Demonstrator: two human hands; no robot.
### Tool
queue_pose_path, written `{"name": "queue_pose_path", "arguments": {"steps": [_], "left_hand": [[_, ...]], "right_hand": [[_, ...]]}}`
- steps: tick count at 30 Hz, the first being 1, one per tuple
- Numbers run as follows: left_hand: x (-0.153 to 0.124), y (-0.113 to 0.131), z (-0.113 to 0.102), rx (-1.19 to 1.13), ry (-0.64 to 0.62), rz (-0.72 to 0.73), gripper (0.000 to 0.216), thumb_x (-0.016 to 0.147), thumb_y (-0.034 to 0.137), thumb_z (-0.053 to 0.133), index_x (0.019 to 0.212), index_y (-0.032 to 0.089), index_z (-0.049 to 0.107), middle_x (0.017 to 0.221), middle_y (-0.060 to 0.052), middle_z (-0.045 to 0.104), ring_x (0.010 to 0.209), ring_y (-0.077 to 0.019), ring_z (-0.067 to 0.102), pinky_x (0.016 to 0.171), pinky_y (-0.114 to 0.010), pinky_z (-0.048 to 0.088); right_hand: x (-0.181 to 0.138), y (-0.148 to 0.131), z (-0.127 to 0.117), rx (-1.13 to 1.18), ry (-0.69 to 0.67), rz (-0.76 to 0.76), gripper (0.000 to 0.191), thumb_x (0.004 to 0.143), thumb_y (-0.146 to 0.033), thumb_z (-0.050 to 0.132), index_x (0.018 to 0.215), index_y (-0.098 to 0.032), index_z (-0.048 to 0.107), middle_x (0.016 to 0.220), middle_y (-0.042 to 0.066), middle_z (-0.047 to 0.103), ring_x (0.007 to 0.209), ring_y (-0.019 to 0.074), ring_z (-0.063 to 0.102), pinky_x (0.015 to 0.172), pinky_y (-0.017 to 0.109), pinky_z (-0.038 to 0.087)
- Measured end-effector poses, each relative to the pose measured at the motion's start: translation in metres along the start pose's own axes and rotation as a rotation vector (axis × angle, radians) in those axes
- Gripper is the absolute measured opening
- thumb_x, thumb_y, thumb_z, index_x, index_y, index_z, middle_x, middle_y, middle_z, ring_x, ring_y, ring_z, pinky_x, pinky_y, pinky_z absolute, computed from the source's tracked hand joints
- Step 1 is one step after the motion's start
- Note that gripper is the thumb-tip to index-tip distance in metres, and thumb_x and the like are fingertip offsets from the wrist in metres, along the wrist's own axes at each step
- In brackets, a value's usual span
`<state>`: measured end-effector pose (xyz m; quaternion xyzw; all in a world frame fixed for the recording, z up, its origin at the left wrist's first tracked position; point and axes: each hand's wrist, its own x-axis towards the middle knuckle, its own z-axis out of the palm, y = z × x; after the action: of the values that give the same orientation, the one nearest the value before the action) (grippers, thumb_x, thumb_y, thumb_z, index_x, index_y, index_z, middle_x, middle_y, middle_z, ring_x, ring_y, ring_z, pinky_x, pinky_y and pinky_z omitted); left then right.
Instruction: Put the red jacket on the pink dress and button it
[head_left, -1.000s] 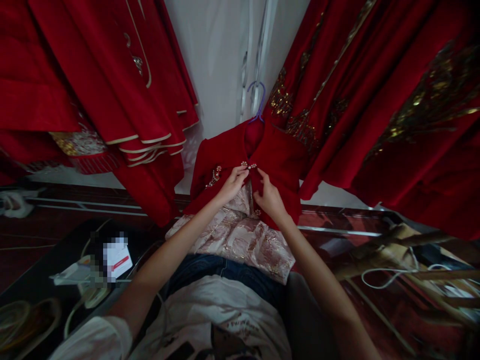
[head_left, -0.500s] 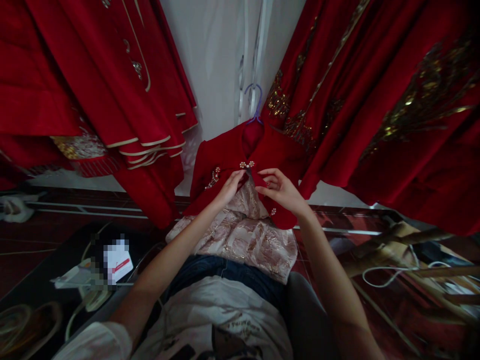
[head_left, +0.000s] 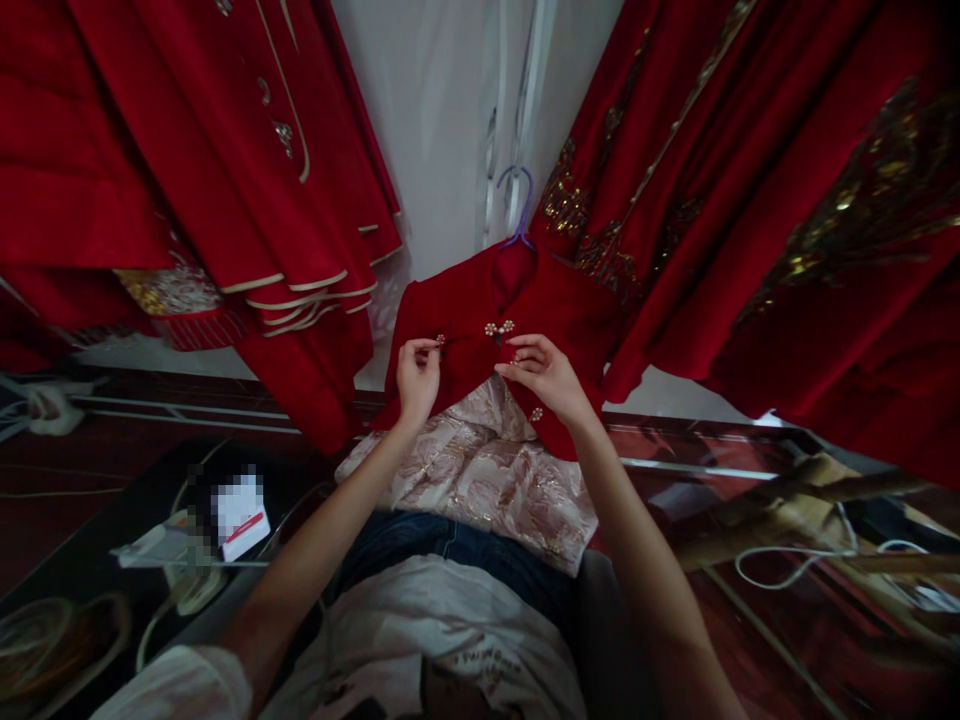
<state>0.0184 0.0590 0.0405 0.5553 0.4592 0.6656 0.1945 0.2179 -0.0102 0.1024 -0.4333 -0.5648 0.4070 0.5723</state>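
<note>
A red jacket point(head_left: 574, 305) hangs in front of me on a purple hanger point(head_left: 523, 205). At its neck opening a pearl flower clasp point(head_left: 499, 328) is fastened. On the jacket's left side my left hand point(head_left: 418, 385) pinches a small jewelled button point(head_left: 440, 341) between thumb and fingertips. My right hand point(head_left: 549, 378) is closed at the front edge just below the clasp, its fingertips on that edge and a button there. Further down the right front sits another pearl flower button point(head_left: 535, 414). Beneath the jacket, pinkish brocade fabric point(head_left: 487, 470) with metallic threads lies over my lap.
Red garments with pale piping point(head_left: 247, 200) hang at left; red garments with gold sequins point(head_left: 750, 250) hang at right. A dark table point(head_left: 82, 530) at lower left bears a white card point(head_left: 244, 520) and cords. Wooden pieces point(head_left: 787, 500) with a white cable stand at lower right.
My left hand has moved left, away from the centre front, and now pinches the jewelled button. My right hand has shifted slightly left and closed on the jacket's front edge.
</note>
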Motion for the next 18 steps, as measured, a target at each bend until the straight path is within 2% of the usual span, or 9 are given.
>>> {"name": "queue_pose_path", "arguments": {"steps": [2,4,8,13,18], "left_hand": [[0.001,-0.007,-0.004,0.089,-0.039,0.018,0.015,0.078,0.014,0.057,0.092,0.019,0.059,0.094,-0.004,0.062,0.077,-0.0136,0.058,0.074,-0.027,0.048],[0.000,-0.012,-0.008,0.181,-0.091,0.047,0.024,0.074,0.012,0.060,0.097,0.018,0.057,0.099,-0.005,0.059,0.080,-0.0146,0.056,0.074,-0.028,0.048],[0.000,-0.023,-0.009,0.264,-0.130,0.076,0.029,0.072,0.011,0.062,0.099,0.019,0.054,0.101,-0.006,0.058,0.086,-0.0164,0.057,0.077,-0.030,0.048],[0.007,-0.038,-0.001,0.104,-0.174,0.026,0.026,0.077,0.019,0.063,0.100,0.019,0.050,0.093,-0.005,0.061,0.081,-0.0140,0.060,0.074,-0.027,0.049],[0.015,-0.036,0.004,0.062,-0.158,-0.029,0.024,0.077,0.018,0.062,0.098,0.020,0.050,0.082,-0.001,0.061,0.073,-0.0116,0.061,0.071,-0.024,0.049]], "right_hand": [[0.000,0.007,0.001,0.014,0.005,0.012,0.049,0.059,-0.036,0.084,0.097,-0.020,0.059,0.075,-0.004,0.058,0.058,0.0077,0.055,0.054,0.023,0.049],[-0.001,0.010,0.001,0.020,0.019,0.019,0.048,0.059,-0.038,0.084,0.095,-0.019,0.060,0.074,-0.003,0.060,0.054,0.0074,0.054,0.050,0.022,0.047],[-0.002,0.010,-0.003,0.010,0.032,0.011,0.042,0.062,-0.040,0.082,0.095,-0.018,0.066,0.076,0.001,0.067,0.063,0.0112,0.062,0.064,0.028,0.055],[-0.003,0.006,-0.005,-0.004,-0.037,0.021,0.043,0.065,-0.034,0.079,0.104,-0.018,0.071,0.084,0.004,0.072,0.075,0.0139,0.067,0.079,0.033,0.055],[0.000,0.004,-0.002,0.021,-0.069,0.016,0.040,0.067,-0.028,0.076,0.105,-0.018,0.071,0.091,0.004,0.070,0.079,0.0126,0.067,0.085,0.033,0.055]]}}
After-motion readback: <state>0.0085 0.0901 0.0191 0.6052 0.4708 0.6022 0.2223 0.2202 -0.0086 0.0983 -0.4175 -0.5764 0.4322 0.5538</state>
